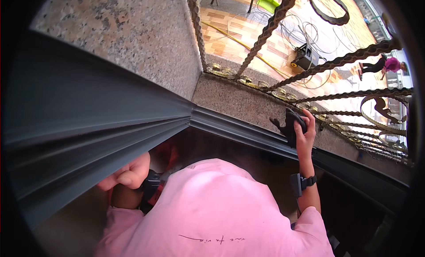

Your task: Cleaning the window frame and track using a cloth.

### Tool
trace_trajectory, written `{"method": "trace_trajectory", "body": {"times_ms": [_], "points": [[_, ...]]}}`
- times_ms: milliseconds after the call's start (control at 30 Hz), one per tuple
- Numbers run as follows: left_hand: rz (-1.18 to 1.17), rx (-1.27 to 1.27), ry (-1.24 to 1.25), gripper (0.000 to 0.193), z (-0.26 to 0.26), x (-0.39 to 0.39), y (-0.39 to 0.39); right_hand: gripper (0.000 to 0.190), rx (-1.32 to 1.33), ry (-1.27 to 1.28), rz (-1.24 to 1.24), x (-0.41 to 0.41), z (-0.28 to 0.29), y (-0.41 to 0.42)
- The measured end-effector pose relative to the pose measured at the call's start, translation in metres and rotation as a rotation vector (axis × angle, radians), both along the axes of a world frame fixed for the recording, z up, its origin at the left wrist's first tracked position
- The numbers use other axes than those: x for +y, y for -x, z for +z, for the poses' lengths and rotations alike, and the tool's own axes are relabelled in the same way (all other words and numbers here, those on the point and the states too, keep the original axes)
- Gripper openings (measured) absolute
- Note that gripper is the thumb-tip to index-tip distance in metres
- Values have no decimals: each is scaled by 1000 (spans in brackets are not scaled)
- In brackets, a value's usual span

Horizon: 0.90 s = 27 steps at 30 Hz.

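My right hand point(308, 132) grips a bunched black cloth point(292, 126) over the speckled granite sill point(232, 97), just beyond the dark metal track of the window frame point(232, 126). A loose end of the cloth sticks out to the left. My left hand point(134, 172) is at the lower edge of the dark side frame point(99, 114). Its thumb shows and its fingers look bent, but part of the hand is hidden, so I cannot tell whether it grips the frame.
Twisted metal bars point(265, 41) of a window grille rise along the sill's outer edge. A granite wall point(132, 34) stands at upper left. Outside, a tiled floor point(225, 31) holds loose hoses, a black machine point(305, 56) and a green dustpan point(268, 4). A person point(382, 65) is farther off.
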<state>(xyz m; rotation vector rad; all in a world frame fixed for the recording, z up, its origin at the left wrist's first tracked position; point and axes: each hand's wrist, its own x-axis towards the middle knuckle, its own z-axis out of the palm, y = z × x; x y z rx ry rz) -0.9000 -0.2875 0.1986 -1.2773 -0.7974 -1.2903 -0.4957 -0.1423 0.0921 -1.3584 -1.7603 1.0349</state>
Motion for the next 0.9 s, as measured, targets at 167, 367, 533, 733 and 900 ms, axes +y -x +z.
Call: {"method": "trace_trajectory", "body": {"times_ms": [167, 367, 533, 733, 900], "points": [[25, -28, 13, 52, 1, 5, -5, 46, -844, -257, 99, -35, -103, -46], [82, 33, 91, 58, 10, -12, 5, 45, -338, -326, 344, -66, -103, 161], [339, -22, 264, 54, 36, 3, -32, 45, -204, -249, 506, -55, -106, 216], [397, 87, 237, 52, 37, -6, -12, 34, 3, -144, 99, -23, -34, 86], [333, 176, 92, 51, 39, 5, -8, 44, -843, -264, -394, 30, -55, -78]]}}
